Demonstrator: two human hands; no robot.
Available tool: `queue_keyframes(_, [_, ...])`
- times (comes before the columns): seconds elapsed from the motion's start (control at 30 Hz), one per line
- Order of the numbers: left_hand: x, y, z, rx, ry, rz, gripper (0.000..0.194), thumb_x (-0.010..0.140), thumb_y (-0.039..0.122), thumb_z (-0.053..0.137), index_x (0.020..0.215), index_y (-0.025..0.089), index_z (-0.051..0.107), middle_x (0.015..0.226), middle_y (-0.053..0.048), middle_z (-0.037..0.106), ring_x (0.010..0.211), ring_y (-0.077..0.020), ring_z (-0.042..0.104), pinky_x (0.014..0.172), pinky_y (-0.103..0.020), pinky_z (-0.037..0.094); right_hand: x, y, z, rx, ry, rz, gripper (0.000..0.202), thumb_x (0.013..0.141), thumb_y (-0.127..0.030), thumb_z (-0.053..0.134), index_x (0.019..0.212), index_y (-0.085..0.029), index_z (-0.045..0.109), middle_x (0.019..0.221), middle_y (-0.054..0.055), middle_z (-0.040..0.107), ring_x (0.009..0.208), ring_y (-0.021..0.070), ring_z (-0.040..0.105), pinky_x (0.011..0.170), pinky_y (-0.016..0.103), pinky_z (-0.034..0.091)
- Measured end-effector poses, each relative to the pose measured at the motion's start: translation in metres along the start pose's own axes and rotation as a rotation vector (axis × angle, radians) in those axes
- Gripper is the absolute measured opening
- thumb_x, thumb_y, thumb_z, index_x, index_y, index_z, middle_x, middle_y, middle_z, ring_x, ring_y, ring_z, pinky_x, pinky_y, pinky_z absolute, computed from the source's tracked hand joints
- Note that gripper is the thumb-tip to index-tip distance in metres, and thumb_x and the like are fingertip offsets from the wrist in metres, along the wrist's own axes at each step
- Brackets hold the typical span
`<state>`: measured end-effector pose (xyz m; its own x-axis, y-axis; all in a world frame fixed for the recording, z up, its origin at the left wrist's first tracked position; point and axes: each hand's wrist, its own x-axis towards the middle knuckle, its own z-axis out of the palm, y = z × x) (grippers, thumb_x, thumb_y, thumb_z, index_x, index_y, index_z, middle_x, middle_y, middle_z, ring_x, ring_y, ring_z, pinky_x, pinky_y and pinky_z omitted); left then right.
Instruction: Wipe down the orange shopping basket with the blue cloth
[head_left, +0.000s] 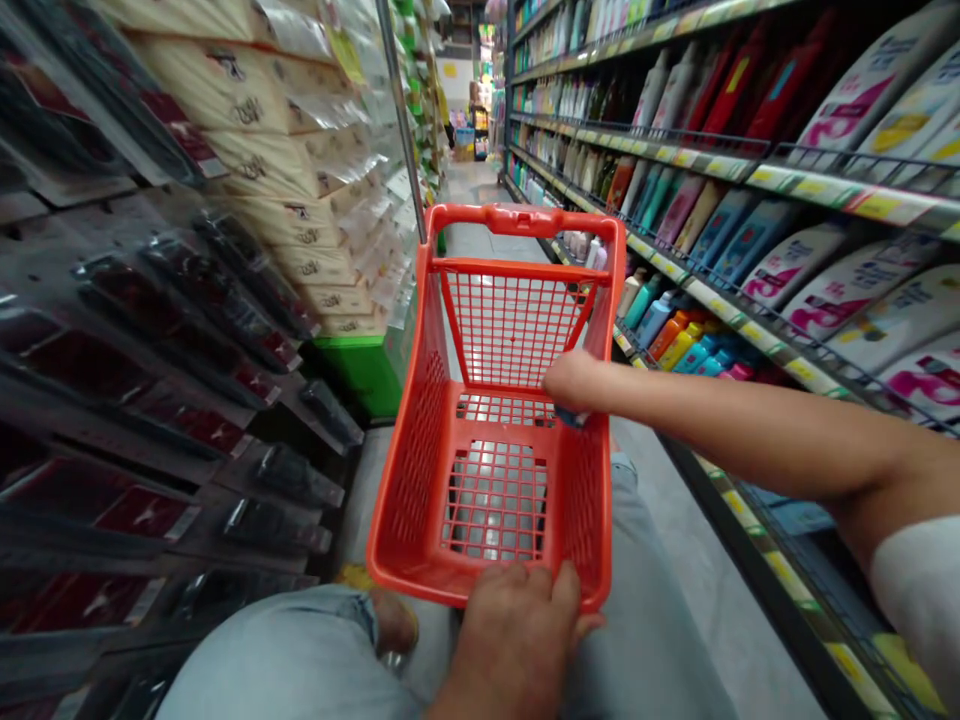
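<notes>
A red shopping basket on wheels, with a mesh floor and mesh back, stands in front of my knees. Its long metal pull handle rises at the far left corner. My left hand is closed around the basket's near rim, thumb to the right. My right hand reaches in over the basket's right side and appears closed, its fingers turned away from view. Something small and dark shows just beneath it, too hidden to name. The rest of the visible basket floor is bare.
At right, long shelves carry rows of shampoo-like bottles. Packaged goods hang close on the left, with stacked cream-coloured packs beyond them above a green box. A narrow tiled aisle runs ahead between them.
</notes>
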<state>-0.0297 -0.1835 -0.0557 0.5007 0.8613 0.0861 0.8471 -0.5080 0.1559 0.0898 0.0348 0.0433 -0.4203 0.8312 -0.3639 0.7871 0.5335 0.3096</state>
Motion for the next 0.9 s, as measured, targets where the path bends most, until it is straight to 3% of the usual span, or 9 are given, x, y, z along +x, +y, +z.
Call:
queue_keyframes(0.1, [0.003, -0.015, -0.015, 0.047, -0.035, 0.037, 0.037, 0.079, 0.050, 0.077, 0.105, 0.026, 0.071, 0.079, 0.002, 0.076, 0.069, -0.0227, 0.073, 0.061, -0.034, 0.056, -0.002, 0.045, -0.020, -0.034, 0.122, 0.177, 0.019, 0.086, -0.011, 0.063, 0.099, -0.009, 0.076, 0.107, 0.019, 0.073, 0.105, 0.0349, 0.067, 0.085, 0.046, 0.055])
queue_keyframes(0.2, [0.002, -0.027, -0.026, 0.104, -0.051, 0.068, 0.037, 0.082, 0.050, 0.073, 0.110, 0.026, 0.070, 0.080, 0.001, 0.077, 0.069, -0.0237, 0.074, 0.061, -0.035, 0.057, -0.042, 0.056, -0.006, 0.110, 0.335, 0.099, 0.024, 0.089, -0.010, 0.054, 0.100, -0.016, 0.075, 0.105, 0.014, 0.070, 0.103, 0.0289, 0.064, 0.086, 0.038, 0.053])
queue_keyframes(0.27, [0.003, -0.034, -0.029, 0.136, -0.046, 0.084, 0.035, 0.086, 0.049, 0.070, 0.113, 0.027, 0.070, 0.081, 0.001, 0.077, 0.070, -0.0226, 0.074, 0.062, -0.034, 0.056, -0.077, 0.037, 0.025, 0.340, 0.528, -0.011, 0.022, 0.085, -0.009, 0.056, 0.093, -0.021, 0.073, 0.099, 0.010, 0.068, 0.096, 0.0250, 0.063, 0.084, 0.035, 0.051])
queue_keyframes(0.33, [0.005, -0.039, -0.031, 0.162, -0.017, 0.110, 0.033, 0.088, 0.047, 0.068, 0.114, 0.027, 0.069, 0.080, 0.000, 0.077, 0.068, -0.0207, 0.074, 0.061, -0.031, 0.054, -0.108, -0.001, 0.067, 0.617, 0.709, -0.102, 0.029, 0.082, -0.006, 0.055, 0.097, -0.025, 0.071, 0.107, 0.007, 0.066, 0.096, 0.0232, 0.062, 0.090, 0.037, 0.051])
queue_keyframes(0.47, [0.007, -0.044, -0.035, 0.136, 0.075, 0.160, 0.024, 0.098, 0.041, 0.053, 0.105, 0.026, 0.070, 0.085, -0.001, 0.078, 0.072, -0.0186, 0.073, 0.066, -0.030, 0.054, -0.133, -0.090, 0.149, 1.162, 1.102, -0.038, 0.043, 0.080, -0.008, 0.057, 0.118, -0.029, 0.056, 0.126, 0.009, 0.054, 0.110, 0.0228, 0.060, 0.092, 0.035, 0.053])
queue_keyframes(0.57, [0.006, -0.045, -0.042, 0.113, 0.143, 0.155, 0.032, 0.101, 0.044, 0.045, 0.107, 0.026, 0.071, 0.091, -0.003, 0.079, 0.082, -0.0192, 0.074, 0.073, -0.031, 0.056, -0.111, -0.117, 0.177, 1.424, 1.197, 0.009, 0.051, 0.073, -0.007, 0.057, 0.119, -0.028, 0.047, 0.121, 0.008, 0.052, 0.112, 0.0229, 0.060, 0.093, 0.034, 0.053])
queue_keyframes(0.7, [0.013, -0.040, -0.055, 0.056, 0.060, 0.092, 0.040, 0.100, 0.051, 0.045, 0.092, 0.025, 0.073, 0.083, -0.003, 0.078, 0.076, -0.0176, 0.075, 0.068, -0.026, 0.056, -0.045, -0.080, 0.175, 1.563, 1.237, 0.131, 0.055, 0.066, -0.001, 0.050, 0.116, -0.025, 0.047, 0.116, 0.008, 0.054, 0.116, 0.0229, 0.058, 0.102, 0.039, 0.050])
queue_keyframes(0.8, [0.028, -0.029, -0.060, 0.016, -0.097, -0.023, 0.049, 0.103, 0.050, 0.037, 0.075, 0.023, 0.067, 0.065, -0.001, 0.072, 0.060, -0.0155, 0.070, 0.053, -0.024, 0.048, -0.007, -0.059, 0.173, 1.703, 1.076, 0.426, 0.048, 0.070, -0.001, 0.049, 0.113, -0.022, 0.048, 0.115, 0.010, 0.055, 0.113, 0.0244, 0.058, 0.103, 0.044, 0.049])
queue_keyframes(0.9, [0.041, -0.020, -0.054, 0.049, -0.062, -0.102, 0.052, 0.104, 0.050, 0.030, 0.076, 0.022, 0.065, 0.060, -0.001, 0.068, 0.053, -0.0167, 0.068, 0.048, -0.024, 0.043, -0.021, -0.090, 0.180, 1.755, 0.999, 0.490, 0.047, 0.071, 0.000, 0.047, 0.113, -0.021, 0.046, 0.114, 0.011, 0.054, 0.112, 0.0260, 0.059, 0.101, 0.048, 0.050])
